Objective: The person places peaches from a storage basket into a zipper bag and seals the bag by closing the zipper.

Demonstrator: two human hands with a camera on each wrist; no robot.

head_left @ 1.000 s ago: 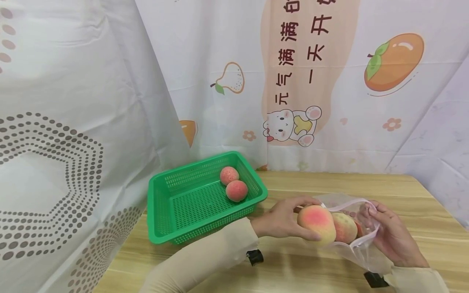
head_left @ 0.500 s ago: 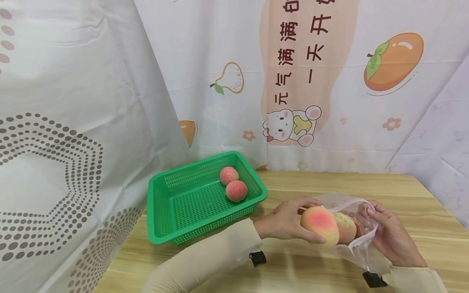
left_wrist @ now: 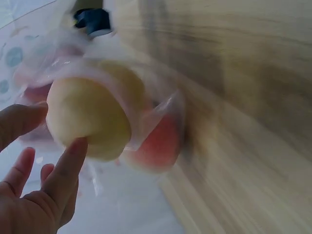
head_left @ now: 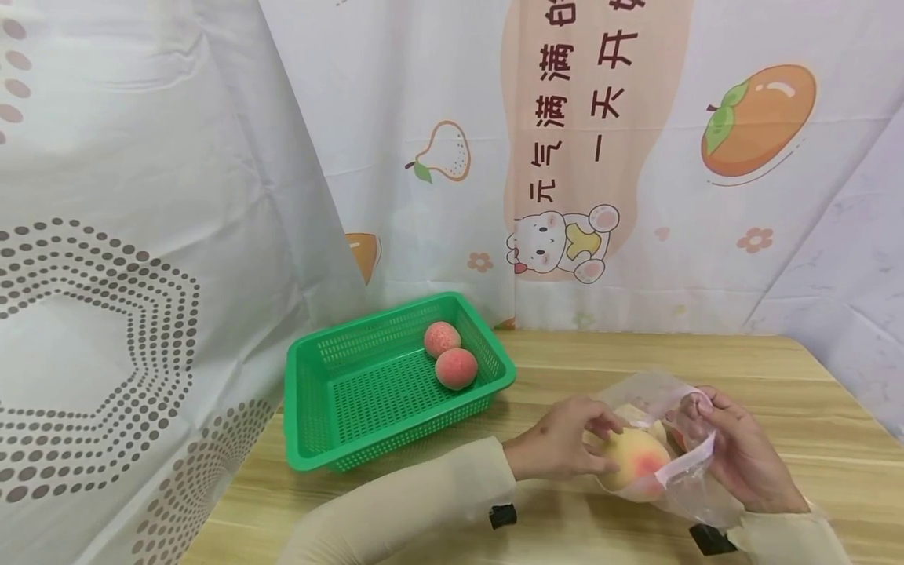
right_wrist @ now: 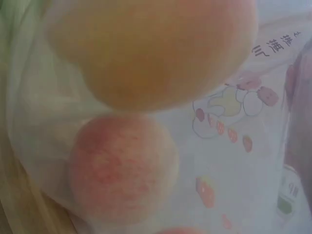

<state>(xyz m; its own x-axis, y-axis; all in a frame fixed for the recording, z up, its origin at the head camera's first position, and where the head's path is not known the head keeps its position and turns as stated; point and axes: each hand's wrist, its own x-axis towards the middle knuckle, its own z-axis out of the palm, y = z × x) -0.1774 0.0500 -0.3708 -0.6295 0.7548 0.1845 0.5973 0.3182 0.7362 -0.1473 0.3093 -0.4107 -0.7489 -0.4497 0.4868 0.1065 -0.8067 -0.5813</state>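
Note:
A large yellow peach with a red blush (head_left: 632,455) lies in the mouth of a clear zip bag (head_left: 695,494), its dimpled end towards my left hand (head_left: 561,439). The fingertips of that hand touch the peach, fingers fairly straight and spread in the left wrist view. My right hand (head_left: 756,455) holds the bag's rim at the far right. Behind the large peach, partly covered by film, is another yellowish peach (head_left: 653,428). The right wrist view, hazy through the plastic, shows a smaller red peach (right_wrist: 124,170) below a large one (right_wrist: 161,53).
On the left stands a green perforated basket (head_left: 399,439) with two small red peaches (head_left: 442,339) in its right end. Wood-grain table (head_left: 565,518) lies beneath everything. Printed curtains (head_left: 438,235) hang close behind and to the left.
The large peach has turned and moved right and into the bag's mouth. My left hand has followed it, its grasp loosened to fingertip contact. The right hand has shifted slightly left with the rim.

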